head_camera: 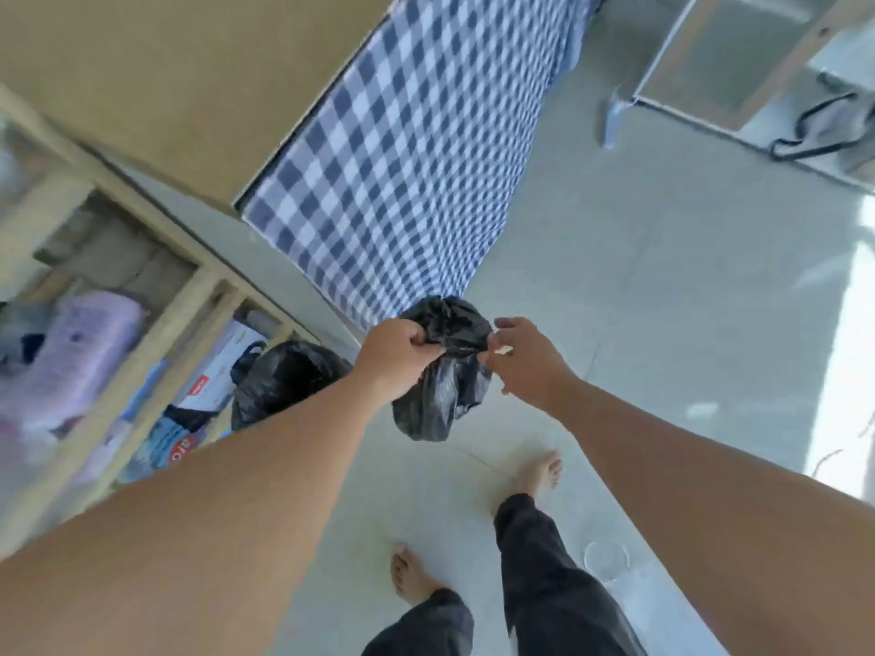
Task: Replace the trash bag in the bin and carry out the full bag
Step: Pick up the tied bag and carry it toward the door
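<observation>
Bare forearms, bare feet, dark loose trousers (no sleeves visible).

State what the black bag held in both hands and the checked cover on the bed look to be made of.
Black bag: thin glossy plastic film, judging by its crinkles and sheen. Checked cover: seemingly woven fabric, matte, with a blue-and-white gingham pattern; the fibre cannot be told.

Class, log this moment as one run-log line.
left hand: pinching black bag | right hand: fingertips at bag | second black bag: beside shelf | person: standing barefoot
</observation>
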Demonstrator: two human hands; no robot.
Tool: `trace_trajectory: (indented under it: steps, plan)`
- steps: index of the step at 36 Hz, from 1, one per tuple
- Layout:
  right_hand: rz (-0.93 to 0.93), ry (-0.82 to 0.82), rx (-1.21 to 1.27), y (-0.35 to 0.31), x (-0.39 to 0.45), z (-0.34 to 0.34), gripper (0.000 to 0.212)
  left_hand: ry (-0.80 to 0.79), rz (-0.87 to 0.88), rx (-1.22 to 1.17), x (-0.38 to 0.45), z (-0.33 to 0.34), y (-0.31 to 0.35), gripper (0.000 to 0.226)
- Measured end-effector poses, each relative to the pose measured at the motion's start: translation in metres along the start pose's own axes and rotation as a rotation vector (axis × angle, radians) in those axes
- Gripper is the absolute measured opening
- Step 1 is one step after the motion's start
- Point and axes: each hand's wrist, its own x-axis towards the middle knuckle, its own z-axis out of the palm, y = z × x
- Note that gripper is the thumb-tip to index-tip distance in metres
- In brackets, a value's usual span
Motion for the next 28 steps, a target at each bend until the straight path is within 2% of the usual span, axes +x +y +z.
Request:
trace_trajectory:
  steps: [5, 9, 11, 18, 25, 28]
  plan:
    - [0.024, 0.021, 0.193, -0.040, -0.039, -0.101, 0.018, -0.045, 0.189, 0.123, -0.018, -0.029, 0.122, 0.030]
    - [0.013, 0.122, 0.390, -0.059, -0.060, -0.191, 0.017, -0.056, 0.326, 0.217, -0.026, -0.034, 0.226, 0.034]
    - [-0.010, 0.143, 0.437, -0.065, -0.061, -0.215, 0.009, -0.046, 0.371, 0.253, -0.021, -0.038, 0.255, 0.036]
    - [-0.044, 0.282, 0.544, -0.051, -0.072, -0.355, 0.012, -0.130, 0.480, 0.264, -0.011, -0.003, 0.400, 0.024]
    - [-0.041, 0.374, 0.565, -0.024, -0.075, -0.459, 0.037, -0.154, 0.580, 0.283, 0.002, 0.049, 0.509, 0.021]
    - [-0.003, 0.441, 0.522, -0.003, -0.079, -0.509, 0.025, -0.166, 0.642, 0.324, 0.006, 0.082, 0.561, 0.017]
